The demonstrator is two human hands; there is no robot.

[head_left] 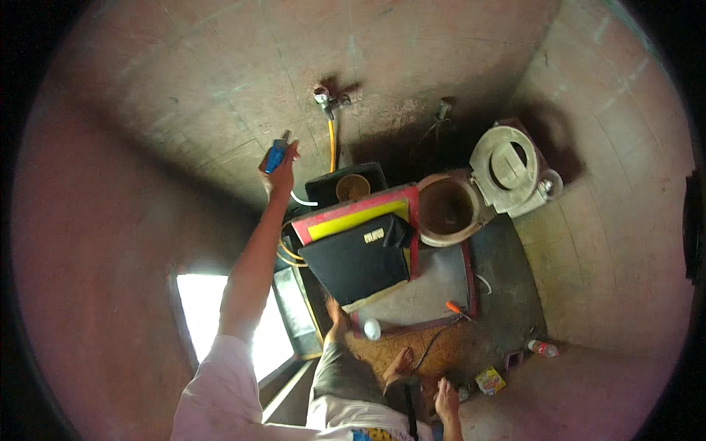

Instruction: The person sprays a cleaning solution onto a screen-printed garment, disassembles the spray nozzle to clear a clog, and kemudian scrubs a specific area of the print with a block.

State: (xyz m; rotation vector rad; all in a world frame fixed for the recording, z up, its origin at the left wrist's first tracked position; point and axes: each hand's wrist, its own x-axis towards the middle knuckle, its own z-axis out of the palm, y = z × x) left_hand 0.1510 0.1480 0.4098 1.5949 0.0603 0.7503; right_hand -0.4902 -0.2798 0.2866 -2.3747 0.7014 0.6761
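My left arm [246, 272] reaches out toward the wall at the left. My left hand [278, 176] is closed around a small blue-handled tool [276, 156] with a grey tip pointing up; its exact kind is too small to make out. To its right, a metal tap [321, 95] sticks out of the wall, with a yellow-orange hose [332, 143] hanging from it. Low at my right side is my right hand [446, 400], its fingers loosely bent and slightly apart. Nothing shows in it.
A black fabric cover [353, 261] lies over red-and-yellow boards [353, 217] before me. Behind them stands a brown round container [353, 187]. Rightward are a large round pot [446, 209] and a pale lidded machine [507, 165]. An orange-handled tool [457, 310], white bulb [372, 328] and bottle [544, 348] lie lower.
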